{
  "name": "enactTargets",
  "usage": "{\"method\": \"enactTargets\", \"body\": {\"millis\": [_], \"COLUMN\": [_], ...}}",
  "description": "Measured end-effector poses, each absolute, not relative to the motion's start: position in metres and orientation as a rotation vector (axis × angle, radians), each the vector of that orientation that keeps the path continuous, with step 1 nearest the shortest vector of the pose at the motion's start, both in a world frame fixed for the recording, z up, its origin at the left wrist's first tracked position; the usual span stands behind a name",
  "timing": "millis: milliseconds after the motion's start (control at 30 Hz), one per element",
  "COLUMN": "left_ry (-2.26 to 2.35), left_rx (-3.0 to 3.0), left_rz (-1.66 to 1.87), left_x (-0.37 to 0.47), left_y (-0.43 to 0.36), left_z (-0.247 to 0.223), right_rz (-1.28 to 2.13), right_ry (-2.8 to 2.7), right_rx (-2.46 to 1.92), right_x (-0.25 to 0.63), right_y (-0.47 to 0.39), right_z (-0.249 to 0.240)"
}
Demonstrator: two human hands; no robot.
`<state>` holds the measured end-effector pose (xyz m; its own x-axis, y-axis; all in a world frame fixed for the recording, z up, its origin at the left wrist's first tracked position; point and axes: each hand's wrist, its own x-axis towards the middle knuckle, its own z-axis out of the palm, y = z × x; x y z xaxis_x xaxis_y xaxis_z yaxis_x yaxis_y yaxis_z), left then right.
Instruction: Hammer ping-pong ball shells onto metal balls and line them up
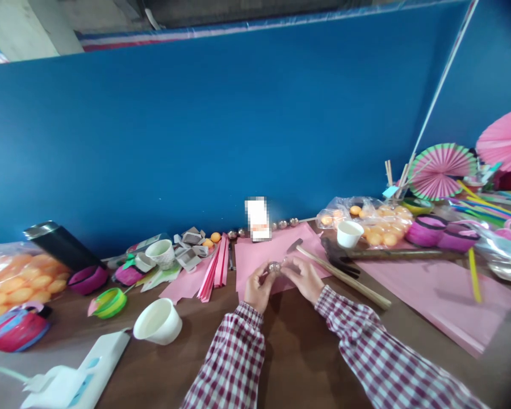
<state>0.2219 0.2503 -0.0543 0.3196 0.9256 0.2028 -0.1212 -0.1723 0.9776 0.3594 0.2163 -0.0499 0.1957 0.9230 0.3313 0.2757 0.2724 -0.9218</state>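
Over the middle of the pink paper (255, 255), my left hand (256, 287) pinches a small shiny silver ball (274, 266) between thumb and fingers. From the other side my right hand (304, 278) reaches in, thumb and fingertips close together at the ball's right edge. Whatever those right fingertips hold is too small to make out. Just right of my right hand lies a hammer with a wooden handle (344, 278). Behind my hands, several similar silver balls (293, 222) line the back of the paper, beside a blurred-out white item (258, 218).
On the left are a white paper cup (157, 322), a power strip (97, 363), a dark thermos (63, 244) and a bag of orange balls (21, 278). Folded pink strips (215, 272) lie left of my hands. Rightward sit a larger hammer (392, 254), another cup (350, 233) and paper fans (443, 170).
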Motion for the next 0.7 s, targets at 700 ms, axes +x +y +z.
{"method": "enactTargets", "body": {"millis": [700], "left_ry": [0.781], "left_rx": [1.071], "left_rz": [1.129], "left_x": [0.222], "left_y": [0.256], "left_z": [-0.058], "right_rz": [-0.195], "right_ry": [-1.623], "right_rx": [-1.964], "right_x": [0.393], "right_y": [0.204], "right_z": [-0.034]}}
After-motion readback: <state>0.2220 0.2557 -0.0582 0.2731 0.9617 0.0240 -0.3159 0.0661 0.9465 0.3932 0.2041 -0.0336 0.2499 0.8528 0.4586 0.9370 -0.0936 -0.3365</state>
